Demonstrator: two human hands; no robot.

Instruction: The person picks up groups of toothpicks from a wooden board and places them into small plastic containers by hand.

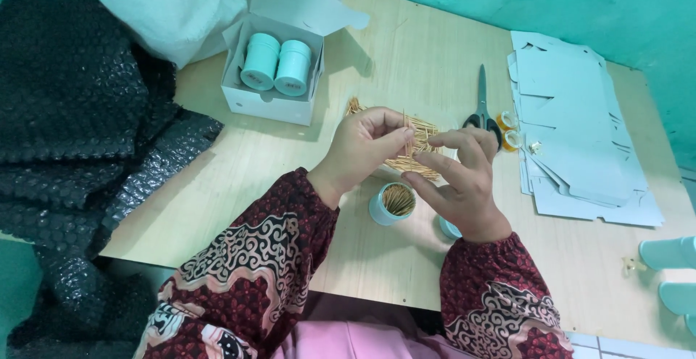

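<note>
The fingers point(397, 135) of the left hand point(362, 149) are pinching a small bunch of toothpicks point(408, 140), while the right hand point(464, 185) is closing on them too. Just above the open teal tub point(392, 204) they are standing near upright, tips up; keeping them squared (loosely bunched) should ease loading.

lid point(449, 228): mostly hidden under the right hand point(464, 185)
teal containers point(670, 272): cut off by right edge
</note>
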